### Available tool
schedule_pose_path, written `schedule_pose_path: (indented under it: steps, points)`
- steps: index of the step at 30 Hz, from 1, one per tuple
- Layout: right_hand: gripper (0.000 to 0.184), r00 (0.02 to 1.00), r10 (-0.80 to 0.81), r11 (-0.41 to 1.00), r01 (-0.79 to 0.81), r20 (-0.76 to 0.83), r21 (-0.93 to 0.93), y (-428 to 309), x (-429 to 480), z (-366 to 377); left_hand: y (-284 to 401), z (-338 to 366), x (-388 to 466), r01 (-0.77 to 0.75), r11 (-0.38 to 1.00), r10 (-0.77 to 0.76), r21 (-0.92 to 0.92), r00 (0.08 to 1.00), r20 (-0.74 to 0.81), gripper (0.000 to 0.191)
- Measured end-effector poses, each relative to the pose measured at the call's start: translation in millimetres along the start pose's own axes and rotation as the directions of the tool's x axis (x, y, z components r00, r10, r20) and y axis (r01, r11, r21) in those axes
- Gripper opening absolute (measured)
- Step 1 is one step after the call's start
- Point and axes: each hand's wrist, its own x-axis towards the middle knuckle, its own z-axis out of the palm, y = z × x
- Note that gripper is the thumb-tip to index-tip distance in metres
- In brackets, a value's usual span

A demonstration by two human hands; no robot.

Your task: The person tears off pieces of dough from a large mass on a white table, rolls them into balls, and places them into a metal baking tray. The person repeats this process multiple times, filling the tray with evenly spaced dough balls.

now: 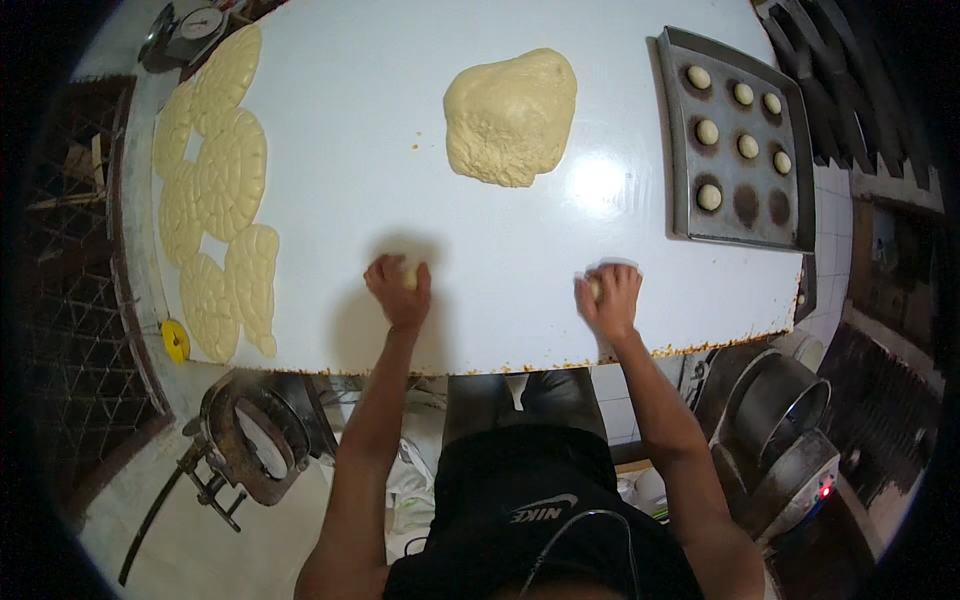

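Note:
On the white tabletop, my left hand (401,291) is cupped over a small dough ball (410,278), which shows between the thumb and fingers. To its right my right hand (612,300) curls around another small dough ball (595,288), mostly hidden by the fingers. A large lump of dough (511,118) rests beyond and between the hands. At the right, a metal baking tray (750,238) holds several round dough balls, spaced apart over dark round marks. Several flat, scored rounds of dough (231,174) lie touching one another along the table's left side.
The table's near edge (525,369) is rusty and runs just before my body. A yellow round object (175,341) sits at the left corner, and a dial scale (199,24) stands at the far left. Below the table are a metal machine (259,442) at left and a round metal bowl (784,405) at right.

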Motion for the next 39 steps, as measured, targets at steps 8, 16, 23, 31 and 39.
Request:
schedule_pose_path:
  steps: [8,16,23,31,39]
  points:
    - [0.026,0.998,-0.058,0.971,0.054,0.011,0.233,13.9,-45.4,7.6,-39.0,-12.7,9.1,-0.256,0.956,0.284,-0.143,0.93,0.235,0.031]
    - [0.021,0.976,0.052,0.99,-0.023,-0.209,0.137,-29.2,-41.3,35.9,-50.5,-0.3,26.3,-0.23,0.928,0.312,-0.293,0.909,0.276,0.026]
    - [0.022,0.902,0.219,0.976,-0.209,-0.373,0.066,-50.0,9.1,51.0,0.6,24.4,34.4,-0.283,0.932,0.324,-0.227,0.931,0.167,0.025]
    - [0.015,0.912,0.223,0.975,-0.218,-0.345,0.054,-36.2,49.9,33.8,7.7,32.8,47.3,-0.131,0.989,0.133,-0.067,0.991,0.031,0.025]
    - [0.018,0.959,0.098,0.995,-0.089,-0.266,0.049,-10.6,62.7,13.5,5.1,28.6,61.4,0.04,0.996,-0.027,0.077,0.986,-0.161,0.03]
